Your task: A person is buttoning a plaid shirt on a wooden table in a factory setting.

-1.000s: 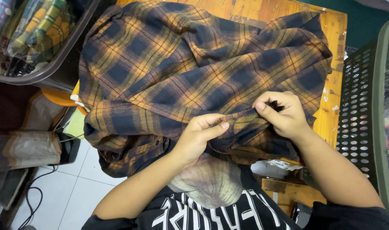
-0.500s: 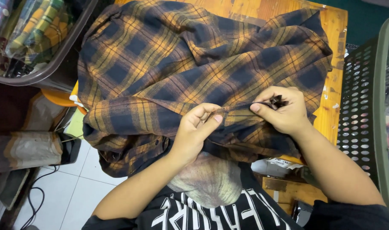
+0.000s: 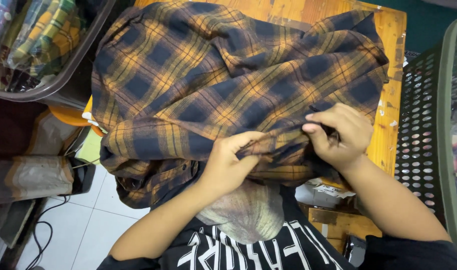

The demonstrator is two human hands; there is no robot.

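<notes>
A dark blue and orange plaid shirt (image 3: pixel 228 85) lies spread over a wooden table (image 3: pixel 391 60), its near edge hanging toward me. My left hand (image 3: pixel 231 162) pinches a fold of the shirt's near edge between thumb and fingers. My right hand (image 3: pixel 338 135) grips the same edge a little to the right, fingers curled into the cloth. The two hands are about a hand's width apart along the hem.
A grey bin (image 3: pixel 63 75) with folded plaid clothes sits at the upper left. A green perforated plastic basket (image 3: pixel 428 140) stands at the right. An orange stool (image 3: pixel 71 115) and cables on white floor tiles (image 3: pixel 83 225) lie at the lower left. Small boxes (image 3: pixel 328 192) sit under the table.
Both hands have shifted along the shirt's near edge. The left hand has closed tighter on the fold, and the cloth between the hands has bunched up.
</notes>
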